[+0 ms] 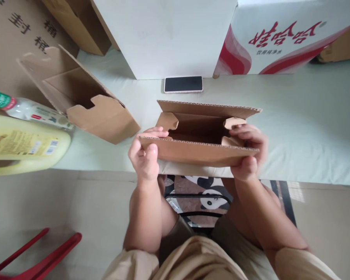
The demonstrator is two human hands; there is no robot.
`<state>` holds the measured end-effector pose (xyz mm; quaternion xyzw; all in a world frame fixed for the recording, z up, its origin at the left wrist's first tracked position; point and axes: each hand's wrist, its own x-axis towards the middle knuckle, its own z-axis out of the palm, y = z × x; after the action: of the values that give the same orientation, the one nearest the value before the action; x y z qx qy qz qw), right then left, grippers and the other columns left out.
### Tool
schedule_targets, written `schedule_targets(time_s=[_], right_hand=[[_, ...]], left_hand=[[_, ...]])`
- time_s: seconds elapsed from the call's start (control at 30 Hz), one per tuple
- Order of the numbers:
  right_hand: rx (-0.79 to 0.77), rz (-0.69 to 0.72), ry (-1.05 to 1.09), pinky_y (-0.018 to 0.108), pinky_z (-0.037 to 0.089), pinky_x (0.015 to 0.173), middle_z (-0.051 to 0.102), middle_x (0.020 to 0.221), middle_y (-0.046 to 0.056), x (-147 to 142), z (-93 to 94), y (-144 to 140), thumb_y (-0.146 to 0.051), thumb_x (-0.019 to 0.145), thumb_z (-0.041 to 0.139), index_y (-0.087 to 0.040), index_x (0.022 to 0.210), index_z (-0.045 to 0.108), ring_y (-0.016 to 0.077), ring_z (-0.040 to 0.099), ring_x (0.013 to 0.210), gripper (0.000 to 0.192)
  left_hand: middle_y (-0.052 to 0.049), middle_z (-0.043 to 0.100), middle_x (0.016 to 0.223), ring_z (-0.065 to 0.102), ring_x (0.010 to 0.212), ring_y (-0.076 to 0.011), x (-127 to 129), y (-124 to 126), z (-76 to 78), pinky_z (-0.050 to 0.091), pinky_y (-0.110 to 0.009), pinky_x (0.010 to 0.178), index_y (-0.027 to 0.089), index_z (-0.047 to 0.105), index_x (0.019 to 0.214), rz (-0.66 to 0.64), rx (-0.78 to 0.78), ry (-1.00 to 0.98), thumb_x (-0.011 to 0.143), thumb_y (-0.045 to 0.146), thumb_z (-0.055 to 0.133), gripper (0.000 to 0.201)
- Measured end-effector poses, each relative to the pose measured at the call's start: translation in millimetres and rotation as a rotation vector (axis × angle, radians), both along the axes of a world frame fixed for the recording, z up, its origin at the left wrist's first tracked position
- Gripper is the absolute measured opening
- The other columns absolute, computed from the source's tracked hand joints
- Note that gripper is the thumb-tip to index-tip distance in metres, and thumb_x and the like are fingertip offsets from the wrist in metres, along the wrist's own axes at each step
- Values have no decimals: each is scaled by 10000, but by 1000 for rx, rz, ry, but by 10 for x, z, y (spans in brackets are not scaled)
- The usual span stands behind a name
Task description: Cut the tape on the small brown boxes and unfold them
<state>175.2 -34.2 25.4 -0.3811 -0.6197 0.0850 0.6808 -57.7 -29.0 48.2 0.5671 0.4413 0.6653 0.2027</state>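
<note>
A small brown cardboard box (198,149) stands at the near edge of the table with its top flaps raised and its dark inside showing. My left hand (146,153) grips the left end of the near flap, thumb outside and fingers over the inner side. At the right end, my right hand (249,149) pinches the same flap, its fingers reaching in by the small side flaps. Both short side flaps lean inward over the opening. The bottom of the box is too dark to make out.
Beyond the box lies a phone (183,84) before a large white box (175,35) and a red-and-white carton (274,42). Another open cardboard box (105,116) sits left, near a plastic bottle (32,111) and a yellow jug (26,140). Red legs (46,260) show on the floor.
</note>
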Motion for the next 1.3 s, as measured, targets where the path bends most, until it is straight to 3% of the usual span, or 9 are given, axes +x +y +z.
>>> schedule_targets(time_s=[0.1,0.23,0.4,0.73,0.8,0.9,1.03,1.17,1.3], right_hand=[[-56,13,16,535,565,1026,663,1032,76,16,-5,13,-440,1019,472,-292,1192,569,271,676,1084,247],[-145,-24,5,525,554,1097,626,1230,101,81,-76,33,-357,1003,501,-318,1291,524,263,650,1237,292],[-228,8,-68,641,446,1208,339,1678,118,197,-104,66,-517,991,509,-347,1451,434,351,365,1594,495],[-408,144,-79,626,444,1225,328,1694,57,253,-13,60,-657,988,419,-465,1637,121,349,399,1570,740],[-404,124,-85,634,440,1218,374,1643,75,266,-27,57,-667,982,419,-449,1629,170,356,428,1537,727],[-377,93,-92,638,404,1235,451,1539,73,287,-42,58,-638,976,470,-382,1404,508,362,451,1494,500],[-367,100,-83,647,335,1270,452,1537,64,293,-32,48,-591,976,505,-305,1098,624,370,427,1500,333],[-377,85,-123,654,315,1276,441,1576,69,291,-14,24,-580,988,486,-308,1126,620,368,406,1529,333],[-441,133,-50,611,363,1273,402,1656,63,333,-34,-2,-618,1003,436,-351,1369,537,337,398,1567,464]], left_hand=[[-73,769,1107,740,1055,-252,-2,31,-35,585,-480,1029,243,674,1135,66,-30,35,898,518,658,364],[-117,675,1368,696,1231,-297,-9,119,-142,525,-518,1146,259,595,1295,70,-19,97,835,579,718,574],[-127,609,1471,637,1362,-340,-21,167,-222,445,-573,1237,262,578,1308,48,-72,136,836,663,673,626],[-83,563,1533,568,1452,-328,-43,150,-263,412,-552,1277,290,606,1305,-43,-25,202,962,526,600,417],[-88,544,1553,518,1499,-329,-34,150,-253,410,-544,1281,306,547,1388,-16,-14,203,950,557,609,509],[-92,543,1562,467,1542,-325,-36,149,-219,450,-513,1258,321,473,1482,37,-32,225,930,615,610,640],[-88,627,1503,585,1440,-322,-56,123,-135,480,-525,1238,254,688,1302,31,-81,319,974,538,570,450],[-50,738,1384,684,1328,-256,-45,90,-61,523,-468,1217,235,811,1112,40,-78,360,976,310,567,289],[-46,786,1304,735,1237,-230,-74,126,-66,564,-429,1172,221,841,1046,81,-31,281,899,186,598,286]])
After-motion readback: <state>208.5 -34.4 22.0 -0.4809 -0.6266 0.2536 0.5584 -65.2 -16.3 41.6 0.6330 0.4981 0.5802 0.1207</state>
